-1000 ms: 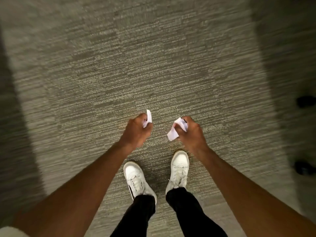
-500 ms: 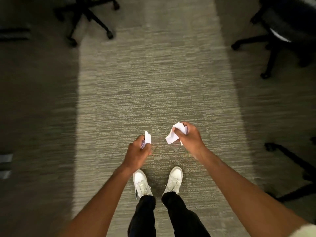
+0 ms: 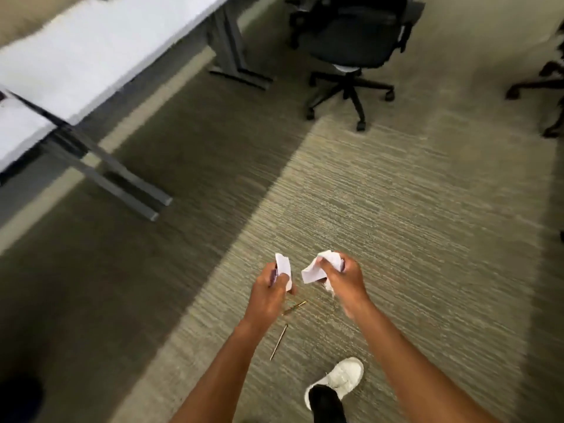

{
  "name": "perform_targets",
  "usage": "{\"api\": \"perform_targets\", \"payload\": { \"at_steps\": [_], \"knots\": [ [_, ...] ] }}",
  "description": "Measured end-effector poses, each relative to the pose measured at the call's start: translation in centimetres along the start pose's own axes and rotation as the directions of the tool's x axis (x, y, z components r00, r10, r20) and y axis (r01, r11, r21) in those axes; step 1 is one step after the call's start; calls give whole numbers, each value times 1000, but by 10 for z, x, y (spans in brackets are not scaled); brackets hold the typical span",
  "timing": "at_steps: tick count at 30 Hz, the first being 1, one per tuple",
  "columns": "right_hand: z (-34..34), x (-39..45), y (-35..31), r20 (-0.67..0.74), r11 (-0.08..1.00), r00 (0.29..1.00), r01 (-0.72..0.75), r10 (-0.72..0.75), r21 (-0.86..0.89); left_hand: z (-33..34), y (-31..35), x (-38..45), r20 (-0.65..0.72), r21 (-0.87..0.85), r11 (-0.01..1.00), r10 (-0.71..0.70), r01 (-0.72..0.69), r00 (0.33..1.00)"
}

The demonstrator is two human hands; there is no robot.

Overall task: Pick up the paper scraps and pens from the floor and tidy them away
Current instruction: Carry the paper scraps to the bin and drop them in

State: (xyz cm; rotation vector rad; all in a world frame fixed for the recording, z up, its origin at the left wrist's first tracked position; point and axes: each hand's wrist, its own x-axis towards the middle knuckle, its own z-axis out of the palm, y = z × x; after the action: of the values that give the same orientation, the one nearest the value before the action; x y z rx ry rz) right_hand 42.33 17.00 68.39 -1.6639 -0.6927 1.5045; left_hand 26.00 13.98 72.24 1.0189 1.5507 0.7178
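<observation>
Standing on grey-green carpet, white desk far left, black office chair ahead. Left hand closed around a paper scrap; right hand clenched on crumpled scraps. Two pens lie on carpet below the hands.

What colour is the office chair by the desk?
Black, with a black wheeled base. The office chair shows in the head view, though slightly blurred.
</observation>
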Motion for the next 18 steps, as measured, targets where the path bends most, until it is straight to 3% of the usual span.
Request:
{"api": "perform_targets", "payload": {
  "at_steps": [7, 18],
  "knots": [
    [141, -96, 23, 204, 998, 979, -23, 33, -53, -135, -60, -100, -246, -256, 959, -184, 119, 952],
    [350, -300, 132, 466, 981, 869, -102, 169, -166, -329, -198, -305, -494, -521, 853, -334, 35, 803]
  ]
}}
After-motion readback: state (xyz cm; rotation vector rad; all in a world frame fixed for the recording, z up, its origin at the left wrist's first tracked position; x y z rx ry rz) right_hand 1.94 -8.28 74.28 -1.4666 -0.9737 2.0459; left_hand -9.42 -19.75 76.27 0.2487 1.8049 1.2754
